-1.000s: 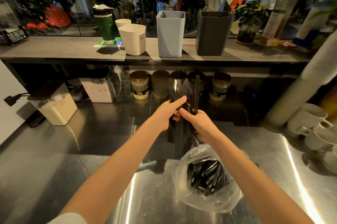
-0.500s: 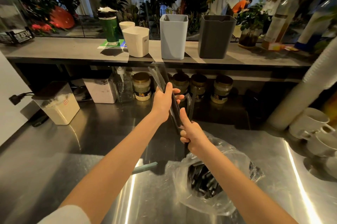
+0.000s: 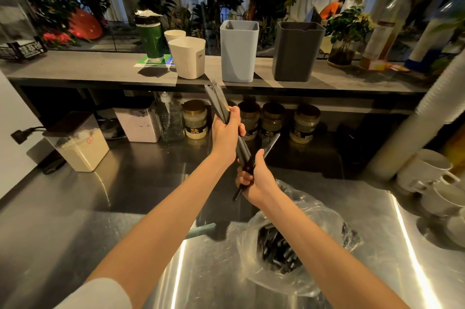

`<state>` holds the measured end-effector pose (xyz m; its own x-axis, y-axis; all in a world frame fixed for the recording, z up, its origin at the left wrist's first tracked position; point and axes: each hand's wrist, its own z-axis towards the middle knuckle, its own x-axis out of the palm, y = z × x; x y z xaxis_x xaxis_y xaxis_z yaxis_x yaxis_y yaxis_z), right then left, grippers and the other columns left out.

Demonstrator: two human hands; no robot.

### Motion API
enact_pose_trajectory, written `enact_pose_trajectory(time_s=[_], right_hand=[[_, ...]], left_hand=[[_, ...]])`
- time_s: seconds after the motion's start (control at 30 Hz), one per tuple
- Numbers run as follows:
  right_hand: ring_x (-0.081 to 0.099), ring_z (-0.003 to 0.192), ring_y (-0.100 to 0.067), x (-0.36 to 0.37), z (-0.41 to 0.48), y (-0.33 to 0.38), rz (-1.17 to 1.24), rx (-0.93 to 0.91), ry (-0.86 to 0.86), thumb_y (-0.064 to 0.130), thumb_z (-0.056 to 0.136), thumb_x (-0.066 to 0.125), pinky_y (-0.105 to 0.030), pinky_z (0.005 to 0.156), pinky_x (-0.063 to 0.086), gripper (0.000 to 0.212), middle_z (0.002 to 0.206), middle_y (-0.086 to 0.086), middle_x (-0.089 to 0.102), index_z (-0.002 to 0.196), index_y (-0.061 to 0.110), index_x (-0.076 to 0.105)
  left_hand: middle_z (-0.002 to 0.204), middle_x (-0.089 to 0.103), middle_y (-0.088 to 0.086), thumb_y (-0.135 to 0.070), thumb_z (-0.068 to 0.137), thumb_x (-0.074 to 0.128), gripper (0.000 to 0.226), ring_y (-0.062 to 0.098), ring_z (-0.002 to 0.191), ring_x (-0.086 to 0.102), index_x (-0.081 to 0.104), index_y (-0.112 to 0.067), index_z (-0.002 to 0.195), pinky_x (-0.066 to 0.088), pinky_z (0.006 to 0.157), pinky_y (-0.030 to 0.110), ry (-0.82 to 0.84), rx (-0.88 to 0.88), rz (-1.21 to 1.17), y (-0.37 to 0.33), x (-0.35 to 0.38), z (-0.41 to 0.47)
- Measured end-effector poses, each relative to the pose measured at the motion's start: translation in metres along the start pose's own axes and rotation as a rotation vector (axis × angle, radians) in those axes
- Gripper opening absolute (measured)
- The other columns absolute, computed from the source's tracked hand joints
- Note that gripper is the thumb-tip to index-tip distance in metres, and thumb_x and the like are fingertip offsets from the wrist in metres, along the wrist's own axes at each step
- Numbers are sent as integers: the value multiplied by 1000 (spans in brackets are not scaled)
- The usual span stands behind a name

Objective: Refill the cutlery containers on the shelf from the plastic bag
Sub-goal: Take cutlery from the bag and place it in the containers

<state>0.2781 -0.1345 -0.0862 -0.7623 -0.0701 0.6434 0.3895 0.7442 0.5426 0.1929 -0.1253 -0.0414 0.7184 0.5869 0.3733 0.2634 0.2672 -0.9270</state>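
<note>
- The left hand (image 3: 226, 137) has its grip curled round a bundle of dark cutlery (image 3: 219, 102), raised just below the shelf (image 3: 75, 69).
- The right hand (image 3: 256, 180), nearer, has its grip closed on a fork (image 3: 271, 144) (tines pointing far-right).
- The bag (image 3: 314, 220) lies open on the surface (image 3: 100, 220), near right.
- The containers (image 3: 239, 52) stand far, on the shelf.

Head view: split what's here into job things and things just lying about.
Job: left hand, right hand, both gripping cutlery; bag; white bin, grey bin, dark bin; shelf.
Lying about: jars, mugs, tub, green cup, plant.
</note>
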Motion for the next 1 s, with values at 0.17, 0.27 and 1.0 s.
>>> enact_pose_trajectory(time_s=[0.17,0.27,1.0], right_hand=[[28,30,-4,5,7,8,80,-43,-78,43,98,42,-16,30,25,36,59,1,34,102,8,52],[27,26,-4,1,8,9,69,-93,-84,39,97,45,-15,29,22,32,59,0,32,86,9,50],[28,37,-1,-15,-16,18,-770,-369,323,28,100,40,-14,37,22,25,61,1,44,88,12,54]], left_hand=[[52,50,-5,-18,98,50,21,9,53,55,50,-12,77,51,61,27,98,-24,-18,7,0,-10],[49,58,-6,-21,99,47,27,10,56,61,54,-10,76,56,78,35,96,-86,-32,7,0,-13],[73,56,3,-25,94,52,17,17,75,58,56,-12,85,48,85,32,293,-516,-150,-27,-26,2]])
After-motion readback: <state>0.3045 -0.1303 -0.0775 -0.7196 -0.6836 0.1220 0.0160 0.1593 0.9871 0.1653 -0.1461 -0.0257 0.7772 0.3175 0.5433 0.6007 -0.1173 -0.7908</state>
